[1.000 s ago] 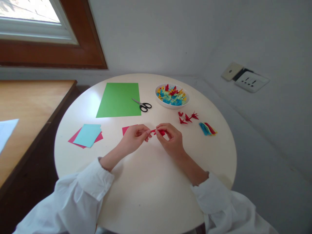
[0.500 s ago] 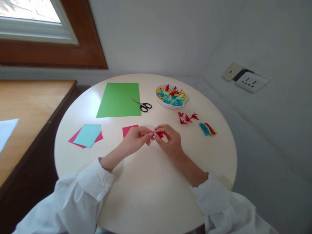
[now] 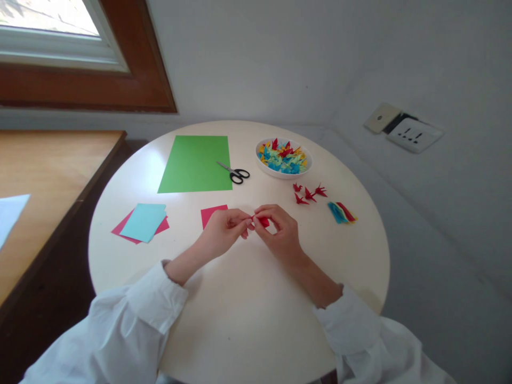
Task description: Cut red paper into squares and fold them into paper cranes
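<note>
A small folded red paper point(image 3: 263, 221) is pinched between both hands over the middle of the round table, mostly covered by the fingers. My left hand point(image 3: 224, 229) grips its left end between thumb and fingertips. On the other side, my right hand point(image 3: 280, 229) holds it with thumb and forefinger. Partly behind my left hand lies a square of red paper point(image 3: 211, 213). Several red origami cranes point(image 3: 309, 194) stand beyond my right hand. A white bowl point(image 3: 276, 174) behind them is filled with cranes in red, yellow, blue and pale green.
Scissors point(image 3: 237, 175) with black handles lie partly on a green sheet point(image 3: 194, 165). Light blue paper point(image 3: 144, 221) overlaps red paper point(image 3: 120, 228) at the left. Folded coloured strips point(image 3: 341, 212) lie near the right edge. A wooden desk point(image 3: 52, 165) stands left of the table.
Both hands have come slightly closer together and a little nearer to me. Less of the folded red paper shows between the fingertips. The other things on the table have stayed put.
</note>
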Motion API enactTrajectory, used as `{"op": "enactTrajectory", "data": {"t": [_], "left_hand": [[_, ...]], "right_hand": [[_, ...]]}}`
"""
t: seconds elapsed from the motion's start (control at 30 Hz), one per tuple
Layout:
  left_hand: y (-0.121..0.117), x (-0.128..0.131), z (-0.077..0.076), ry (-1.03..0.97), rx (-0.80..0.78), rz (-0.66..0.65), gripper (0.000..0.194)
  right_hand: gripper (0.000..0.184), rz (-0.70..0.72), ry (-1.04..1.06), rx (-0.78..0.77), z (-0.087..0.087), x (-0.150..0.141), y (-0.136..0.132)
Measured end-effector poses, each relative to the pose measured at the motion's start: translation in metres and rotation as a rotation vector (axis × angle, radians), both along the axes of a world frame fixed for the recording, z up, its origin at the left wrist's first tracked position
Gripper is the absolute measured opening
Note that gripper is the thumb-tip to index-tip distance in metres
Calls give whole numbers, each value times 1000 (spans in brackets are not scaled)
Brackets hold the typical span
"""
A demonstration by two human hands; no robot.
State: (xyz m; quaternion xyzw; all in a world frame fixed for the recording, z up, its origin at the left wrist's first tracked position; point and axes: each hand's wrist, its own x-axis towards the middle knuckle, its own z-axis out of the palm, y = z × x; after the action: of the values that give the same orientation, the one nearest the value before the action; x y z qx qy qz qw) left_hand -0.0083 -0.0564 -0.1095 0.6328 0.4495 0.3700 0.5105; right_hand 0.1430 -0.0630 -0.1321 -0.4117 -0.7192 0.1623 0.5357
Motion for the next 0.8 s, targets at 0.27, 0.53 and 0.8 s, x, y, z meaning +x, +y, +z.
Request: {"op": "enactTrajectory", "data": {"t": [0.27,0.53,0.8], "left_hand": [[-1,0,2,33,20,-12,19],[-1,-1,-2,21,57,-9,20],[-1,-1,2,62,49,99,24]], "right_hand": [[8,9,6,23,0,0,1],[7,-22,2,40,1,-1,0],[6,-124,-43,6,1,1,1]]}}
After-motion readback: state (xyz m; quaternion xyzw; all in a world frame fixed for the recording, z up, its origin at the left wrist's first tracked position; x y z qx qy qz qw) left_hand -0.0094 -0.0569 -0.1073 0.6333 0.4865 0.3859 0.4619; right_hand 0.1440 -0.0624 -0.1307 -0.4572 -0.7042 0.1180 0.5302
